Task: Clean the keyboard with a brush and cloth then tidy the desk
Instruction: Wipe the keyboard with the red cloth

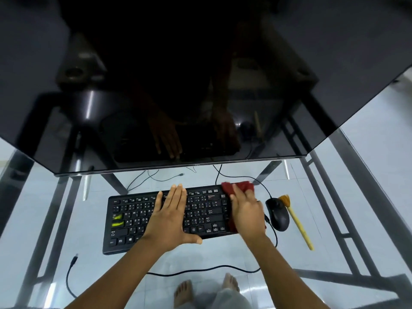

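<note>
A black keyboard (133, 219) lies on the glass desk (200, 259), with yellow-green marks on two keys at its left side. My left hand (171, 216) rests flat on the middle of the keyboard, fingers together and thumb spread. Over the keyboard's right end, my right hand (246, 214) presses a dark red cloth (239, 187); the cloth sticks out past the fingertips at the top right corner. A wooden-handled brush (296, 221) lies on the desk to the right of the mouse, bristles pointing away from me.
A black mouse (278, 214) sits between keyboard and brush, its cable (200, 272) looping along the front of the desk. A large dark monitor (200, 85) hangs over the far side. A loose USB cable (70, 275) lies front left. My bare feet show through the glass.
</note>
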A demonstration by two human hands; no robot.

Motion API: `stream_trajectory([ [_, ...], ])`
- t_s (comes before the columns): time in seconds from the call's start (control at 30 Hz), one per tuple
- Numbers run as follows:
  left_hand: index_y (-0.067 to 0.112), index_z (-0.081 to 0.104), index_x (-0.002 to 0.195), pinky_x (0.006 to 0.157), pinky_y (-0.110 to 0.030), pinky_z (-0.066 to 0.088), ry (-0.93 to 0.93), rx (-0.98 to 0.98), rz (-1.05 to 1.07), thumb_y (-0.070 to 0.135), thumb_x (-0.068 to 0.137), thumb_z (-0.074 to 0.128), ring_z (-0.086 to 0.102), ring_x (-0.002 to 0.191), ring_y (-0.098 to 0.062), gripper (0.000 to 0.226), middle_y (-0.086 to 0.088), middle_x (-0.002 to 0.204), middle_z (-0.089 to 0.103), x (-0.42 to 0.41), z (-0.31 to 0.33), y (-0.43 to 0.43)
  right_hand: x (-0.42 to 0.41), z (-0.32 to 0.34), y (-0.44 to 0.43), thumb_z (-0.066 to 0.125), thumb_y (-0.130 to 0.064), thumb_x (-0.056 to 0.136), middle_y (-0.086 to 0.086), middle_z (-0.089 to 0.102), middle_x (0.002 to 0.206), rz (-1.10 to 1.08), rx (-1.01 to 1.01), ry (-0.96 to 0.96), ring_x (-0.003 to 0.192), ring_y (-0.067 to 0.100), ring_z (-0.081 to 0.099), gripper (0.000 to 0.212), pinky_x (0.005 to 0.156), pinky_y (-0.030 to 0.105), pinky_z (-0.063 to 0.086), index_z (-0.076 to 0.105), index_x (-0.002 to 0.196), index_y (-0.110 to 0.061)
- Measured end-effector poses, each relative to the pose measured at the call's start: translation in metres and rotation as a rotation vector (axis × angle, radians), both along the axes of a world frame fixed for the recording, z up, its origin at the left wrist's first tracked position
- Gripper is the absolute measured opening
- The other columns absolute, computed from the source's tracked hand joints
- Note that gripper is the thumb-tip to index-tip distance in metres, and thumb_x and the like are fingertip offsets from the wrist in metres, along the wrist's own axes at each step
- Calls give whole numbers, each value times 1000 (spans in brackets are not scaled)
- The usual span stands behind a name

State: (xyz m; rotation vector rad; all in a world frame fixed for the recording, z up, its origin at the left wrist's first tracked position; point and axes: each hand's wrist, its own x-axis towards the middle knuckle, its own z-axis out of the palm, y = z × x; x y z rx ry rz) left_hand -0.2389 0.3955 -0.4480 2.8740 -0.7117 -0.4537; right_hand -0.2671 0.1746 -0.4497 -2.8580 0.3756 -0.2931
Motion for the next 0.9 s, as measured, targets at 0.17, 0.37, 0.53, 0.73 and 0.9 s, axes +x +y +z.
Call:
stream_trajectory([
  [0.17,9,-14,150,117,-46,-14,-4,-35,18,95,53,43,-26,143,-19,142,-4,157,-23,-1,-2,1,-5,-6,49,49,-32,93,4,66,89,396,-122,-19,74,19,64,39,68,34,52,61,127,-18],
  [0.37,9,-21,146,117,-48,-14,-19,-25,3,96,55,40,-30,142,-19,140,-5,157,-25,-2,0,2,17,2,12,28,-34,93,13,67,90,44,-39,25,72,31,66,50,64,38,54,62,122,-12],
  [0.53,8,-15,150,117,-48,-14,-9,-37,-19,92,57,46,-28,143,-19,139,-6,158,-24,0,4,10,-3,-5,38,39,-34,92,6,67,89,562,-188,3,72,19,66,45,65,35,57,62,127,-17],
  [0.73,5,2,152,113,-53,-7,-15,109,24,95,47,43,-12,147,-21,144,-9,161,-3,-5,7,75,-1,-5,32,32,-36,95,14,69,103,123,-37,3,76,31,67,51,73,41,55,61,128,-11],
  [0.9,5,16,150,113,-51,0,49,123,15,93,46,46,3,147,-22,139,-11,159,15,-12,2,86,-20,-5,69,43,-37,91,-2,62,85,735,-168,-7,64,15,60,40,64,29,54,62,126,-27],
])
